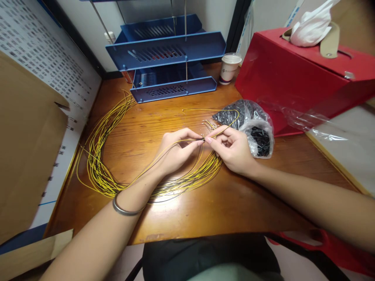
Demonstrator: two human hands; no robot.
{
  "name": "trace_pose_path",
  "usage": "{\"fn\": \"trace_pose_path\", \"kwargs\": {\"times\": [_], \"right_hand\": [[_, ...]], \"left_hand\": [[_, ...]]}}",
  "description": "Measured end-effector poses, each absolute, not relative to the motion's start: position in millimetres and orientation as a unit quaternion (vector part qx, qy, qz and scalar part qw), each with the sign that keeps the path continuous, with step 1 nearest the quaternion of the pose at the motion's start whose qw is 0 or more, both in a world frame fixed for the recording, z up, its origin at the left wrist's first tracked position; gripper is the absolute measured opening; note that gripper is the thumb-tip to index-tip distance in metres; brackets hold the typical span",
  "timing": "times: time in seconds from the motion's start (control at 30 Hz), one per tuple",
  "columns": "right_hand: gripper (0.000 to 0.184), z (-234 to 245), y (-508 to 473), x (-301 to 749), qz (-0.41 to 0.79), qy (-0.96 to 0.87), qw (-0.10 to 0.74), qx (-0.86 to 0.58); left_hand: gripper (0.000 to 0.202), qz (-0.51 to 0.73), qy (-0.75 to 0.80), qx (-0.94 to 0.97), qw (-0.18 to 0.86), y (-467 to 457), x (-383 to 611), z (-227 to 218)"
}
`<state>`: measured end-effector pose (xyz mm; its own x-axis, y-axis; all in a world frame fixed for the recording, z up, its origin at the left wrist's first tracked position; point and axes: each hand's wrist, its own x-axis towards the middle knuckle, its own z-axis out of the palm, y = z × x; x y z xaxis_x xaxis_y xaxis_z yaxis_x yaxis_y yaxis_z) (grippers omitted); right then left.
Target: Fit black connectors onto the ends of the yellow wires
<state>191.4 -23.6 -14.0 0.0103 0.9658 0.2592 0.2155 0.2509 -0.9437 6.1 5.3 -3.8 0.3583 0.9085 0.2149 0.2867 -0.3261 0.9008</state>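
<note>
Over the middle of the wooden desk [187, 218], my left hand [175, 150] pinches a thin yellow wire near its tip, where a small black piece sits. My right hand [231, 150] faces it, fingers closed, pinching the same yellow wire just right of that piece. The two fingertips nearly touch. A big loop of several yellow wires [99, 164] lies on the desk under and left of my hands. Their metal-tipped ends [209, 125] fan out just beyond my fingers.
A clear plastic bag of small black parts [254, 128] lies right of my hands. Behind it stands a red box [293, 74] with a tissue on top. A blue stacked paper tray [170, 58] and a paper cup [230, 68] stand at the back. Cardboard [26, 148] leans at left.
</note>
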Motion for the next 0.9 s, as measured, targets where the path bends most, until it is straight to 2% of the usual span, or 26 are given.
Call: {"fn": "trace_pose_path", "kwargs": {"times": [0.9], "right_hand": [[0.018,-14.0,-23.0,191.6,0.370,-0.598,0.518,-0.487]], "left_hand": [[0.020,0.391,0.408,0.704,0.430,3.9,7.6,-1.4]]}}
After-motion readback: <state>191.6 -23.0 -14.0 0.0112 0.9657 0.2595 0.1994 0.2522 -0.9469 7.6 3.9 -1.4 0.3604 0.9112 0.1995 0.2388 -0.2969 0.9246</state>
